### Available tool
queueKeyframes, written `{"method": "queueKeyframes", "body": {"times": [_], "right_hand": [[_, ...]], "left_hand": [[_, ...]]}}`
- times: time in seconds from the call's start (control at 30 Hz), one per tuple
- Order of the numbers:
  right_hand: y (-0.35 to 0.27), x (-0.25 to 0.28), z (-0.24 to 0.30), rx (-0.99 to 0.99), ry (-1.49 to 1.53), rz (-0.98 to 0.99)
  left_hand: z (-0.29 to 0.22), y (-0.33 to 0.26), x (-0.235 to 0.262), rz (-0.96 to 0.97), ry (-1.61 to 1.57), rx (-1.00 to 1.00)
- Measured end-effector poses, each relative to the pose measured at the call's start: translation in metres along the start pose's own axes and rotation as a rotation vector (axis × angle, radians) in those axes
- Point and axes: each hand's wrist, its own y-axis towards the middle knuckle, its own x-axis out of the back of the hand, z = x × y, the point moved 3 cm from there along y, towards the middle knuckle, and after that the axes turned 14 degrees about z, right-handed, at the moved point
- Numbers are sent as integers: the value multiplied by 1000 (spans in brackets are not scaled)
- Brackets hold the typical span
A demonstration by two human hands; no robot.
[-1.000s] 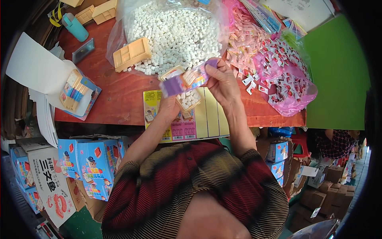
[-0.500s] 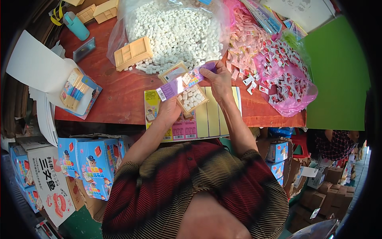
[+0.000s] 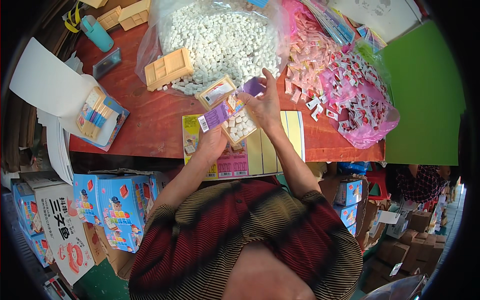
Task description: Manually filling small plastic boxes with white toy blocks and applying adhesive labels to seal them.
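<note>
One purple strip (image 3: 216, 115), straight moments ago, now bends at its two-o'clock end, the right hand (image 3: 267, 105) thumbing it, forefinger raised, grip unclear, apparently fitting it round the tray (image 3: 245, 136) at the worker's twelve o'clock, cupped by the left hand (image 3: 212, 144), fingertips hidden.

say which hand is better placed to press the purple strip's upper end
Probably the right hand: it is at that end of the purple strip, while the left hand holds the filled tray.
</note>
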Motion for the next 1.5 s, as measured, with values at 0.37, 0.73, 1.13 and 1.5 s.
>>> {"method": "queueKeyframes", "body": {"times": [0.37, 0.73, 1.13, 1.5], "right_hand": [[-17, -7, 27, 248, -441, 49], [-17, -7, 7, -244, 603, 546], [-16, -1, -3, -366, 863, 324], [-45, -7, 37, -126, 619, 92]], "left_hand": [[-14, -12, -7, 77, 332, -137], [-33, -11, -15, 285, 663, -45], [-47, -4, -3, -189, 754, -114], [-47, -28, -70, -129, 2010, -681]]}}
